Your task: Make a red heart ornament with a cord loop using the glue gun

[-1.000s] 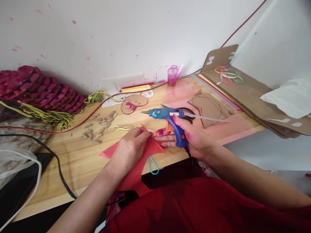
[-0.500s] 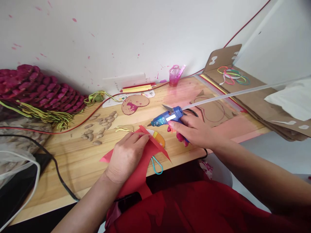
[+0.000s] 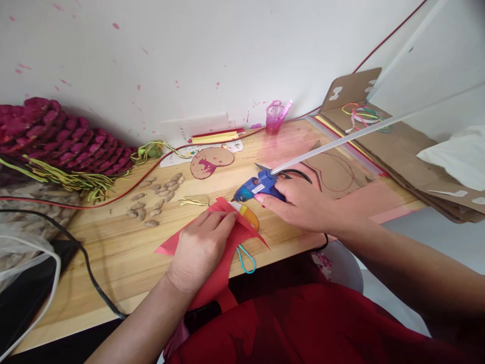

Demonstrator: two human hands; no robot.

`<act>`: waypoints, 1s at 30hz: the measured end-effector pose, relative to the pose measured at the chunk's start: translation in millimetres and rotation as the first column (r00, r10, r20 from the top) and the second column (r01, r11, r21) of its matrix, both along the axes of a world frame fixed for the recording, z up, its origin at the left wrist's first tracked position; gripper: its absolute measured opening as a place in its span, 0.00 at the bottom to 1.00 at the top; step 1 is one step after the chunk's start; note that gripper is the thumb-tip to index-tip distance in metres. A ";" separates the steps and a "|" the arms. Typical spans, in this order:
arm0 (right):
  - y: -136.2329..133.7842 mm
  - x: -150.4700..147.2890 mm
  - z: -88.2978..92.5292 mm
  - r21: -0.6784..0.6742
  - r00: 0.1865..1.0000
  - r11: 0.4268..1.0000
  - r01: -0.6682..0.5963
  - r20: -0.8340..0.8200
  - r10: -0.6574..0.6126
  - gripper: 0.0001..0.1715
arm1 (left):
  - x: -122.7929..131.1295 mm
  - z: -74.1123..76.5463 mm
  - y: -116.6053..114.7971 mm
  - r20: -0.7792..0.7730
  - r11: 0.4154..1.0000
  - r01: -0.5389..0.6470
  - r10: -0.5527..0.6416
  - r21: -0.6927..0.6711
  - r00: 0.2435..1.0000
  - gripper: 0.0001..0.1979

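Red paper [image 3: 215,275], folded over along its right side, hangs partly off the table's front edge. My left hand [image 3: 202,242] is closed on its fold, fingertips pinching the upper part. In my right hand [image 3: 299,202] is a blue hot glue gun [image 3: 255,188], with a long clear glue stick [image 3: 326,146] running out of its back. The gun's nozzle points left, right by the paper's upper corner; whether it touches cannot be made out. An orange and white object [image 3: 250,218] lies partly under the paper, and a light-blue cord loop [image 3: 247,260] sticks out below it.
Peanuts [image 3: 161,194] lie left of my hands, near yellow string ends [image 3: 194,200]. Behind are a cardboard heart [image 3: 211,163] and a pink-stained cup [image 3: 276,119]. Scissors [image 3: 299,174] rest behind the gun. A magenta stacked craft piece [image 3: 71,146] stands left; cardboard [image 3: 401,146] lies right.
My right hand has tilted the glue gun and brought its nozzle down to the paper's top corner. My left hand keeps its pinch on the paper.
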State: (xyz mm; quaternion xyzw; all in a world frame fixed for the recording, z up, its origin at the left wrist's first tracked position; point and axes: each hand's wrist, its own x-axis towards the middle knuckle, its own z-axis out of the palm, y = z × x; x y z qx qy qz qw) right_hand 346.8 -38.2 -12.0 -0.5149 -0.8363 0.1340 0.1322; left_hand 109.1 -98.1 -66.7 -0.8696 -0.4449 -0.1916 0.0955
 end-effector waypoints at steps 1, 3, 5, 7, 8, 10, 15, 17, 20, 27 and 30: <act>0.1 -0.5 0.3 0.006 1.000 1.000 -0.008 0.010 0.007 0.25 | -0.1 0.2 -0.2 0.000 1.000 0.002 -0.002 -0.004 1.000 0.12; 0.6 -1.7 1.1 0.013 1.000 1.000 -0.019 0.024 0.019 0.26 | -0.3 0.5 -0.2 0.003 1.000 -0.001 0.001 -0.008 1.000 0.12; 1.6 -3.0 1.8 0.011 0.999 1.000 -0.027 0.027 0.026 0.27 | -0.3 0.4 0.1 0.003 1.000 -0.004 0.004 -0.011 1.000 0.12; 3.0 -4.1 2.5 0.000 0.999 1.000 -0.031 0.033 0.031 0.27 | 0.0 -0.1 0.6 0.004 1.000 -0.004 0.004 -0.009 1.000 0.12; 3.6 -4.5 2.9 -0.010 0.999 0.999 -0.033 0.038 0.034 0.27 | 0.2 -0.3 0.8 0.007 1.000 -0.004 0.004 -0.008 1.000 0.12; 4.3 -5.0 3.3 -0.018 0.998 0.999 -0.041 0.050 0.042 0.27 | 0.5 -0.7 1.0 0.012 1.000 -0.001 0.001 -0.007 1.000 0.12; 2.9 -3.1 2.4 0.037 0.995 0.998 -0.046 0.085 0.042 0.28 | 0.6 -0.8 0.5 0.017 1.000 0.008 -0.008 -0.002 1.000 0.12; 2.3 -2.2 1.9 0.049 0.995 0.998 -0.049 0.092 0.044 0.29 | 0.3 -1.0 0.4 0.016 1.000 0.006 -0.006 0.006 1.000 0.12; 2.4 -2.1 2.4 0.051 0.994 0.997 -0.052 0.095 0.047 0.28 | 0.2 -1.6 0.7 0.007 1.000 0.003 -0.003 0.009 1.000 0.12; 4.7 -2.7 3.4 0.031 0.994 0.998 -0.063 0.092 0.060 0.30 | 0.8 -1.0 0.3 0.010 1.000 0.006 -0.006 0.003 1.000 0.12; 4.6 -0.7 2.7 0.022 0.995 0.998 -0.056 0.079 0.054 0.31 | 0.2 -0.9 -0.4 0.013 1.000 -0.001 0.001 0.003 1.000 0.12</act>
